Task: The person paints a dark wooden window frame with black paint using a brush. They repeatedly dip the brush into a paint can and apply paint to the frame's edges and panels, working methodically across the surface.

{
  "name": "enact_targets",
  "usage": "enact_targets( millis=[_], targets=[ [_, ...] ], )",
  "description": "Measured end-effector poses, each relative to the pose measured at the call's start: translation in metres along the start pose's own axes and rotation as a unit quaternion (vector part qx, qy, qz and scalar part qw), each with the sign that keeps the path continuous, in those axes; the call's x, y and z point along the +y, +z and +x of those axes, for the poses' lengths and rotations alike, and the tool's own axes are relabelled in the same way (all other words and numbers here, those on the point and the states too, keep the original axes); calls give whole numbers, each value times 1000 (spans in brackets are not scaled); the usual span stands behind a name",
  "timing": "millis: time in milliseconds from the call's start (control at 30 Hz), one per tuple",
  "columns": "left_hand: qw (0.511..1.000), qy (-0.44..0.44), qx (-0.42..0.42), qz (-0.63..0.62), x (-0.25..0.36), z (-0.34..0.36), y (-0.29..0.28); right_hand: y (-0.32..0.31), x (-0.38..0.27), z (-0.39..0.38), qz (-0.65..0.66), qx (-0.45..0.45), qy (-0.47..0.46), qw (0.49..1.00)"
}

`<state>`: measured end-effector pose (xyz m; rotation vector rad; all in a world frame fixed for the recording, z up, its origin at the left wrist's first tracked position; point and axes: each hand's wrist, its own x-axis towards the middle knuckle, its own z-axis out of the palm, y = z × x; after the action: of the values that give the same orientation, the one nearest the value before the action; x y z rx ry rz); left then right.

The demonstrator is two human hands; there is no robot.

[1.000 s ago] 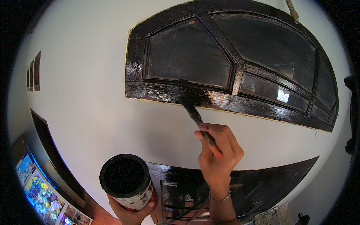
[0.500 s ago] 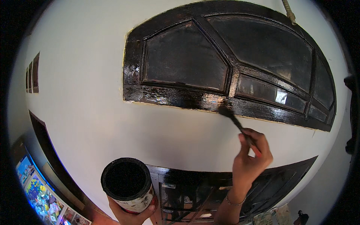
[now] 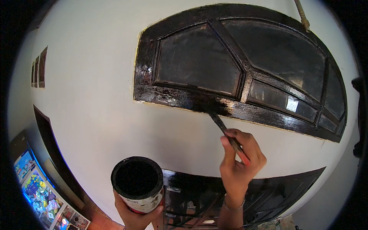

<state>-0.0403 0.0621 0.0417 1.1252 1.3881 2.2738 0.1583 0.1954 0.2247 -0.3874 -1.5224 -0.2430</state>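
Note:
My right hand (image 3: pixel 242 157) is closed around the handle of a paintbrush (image 3: pixel 218 122), which slants up and to the left. Its dark bristles touch the lower rail of an arched window frame (image 3: pixel 184 100), coated in glossy dark brown-black. Dark glass panes (image 3: pixel 199 63) fill the frame between its bars. Low in the view, my left hand (image 3: pixel 135 218) wraps around a paint can (image 3: pixel 147 203) with a dark, smeared rim and a pale, stained side. The inside of the can looks black, so the paint level cannot be made out.
White wall (image 3: pixel 88 88) surrounds the frame. A dark-framed door (image 3: pixel 268 195) with glass stands below. At the lower left is a brightly lit, colourful display (image 3: pixel 42 195) beside a dark doorway edge (image 3: pixel 57 145). A ribbed conduit (image 3: pixel 302 15) hangs at the upper right.
My right hand has moved left with the paintbrush, its bristles sliding left along the lower rail. The view has shifted slightly; the can stays in my left hand.

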Motion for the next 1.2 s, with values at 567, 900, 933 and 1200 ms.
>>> enact_targets(
  millis=[567, 900, 933, 1200],
  targets=[
    [996, 1, 80, 41, -16, 1, -21, 80, -22, -10, -63, -11, -145, 987],
    [990, 24, 130, 45, -6, 2, -27, 91, -24, -21, -102, 2, -75, 992],
    [990, 18, 133, 38, -5, 2, -27, 94, -24, -21, -78, 25, -96, 992],
    [989, 15, 141, 50, 4, -2, -30, 89, -24, -18, -87, 128, -59, 986]
  ],
)
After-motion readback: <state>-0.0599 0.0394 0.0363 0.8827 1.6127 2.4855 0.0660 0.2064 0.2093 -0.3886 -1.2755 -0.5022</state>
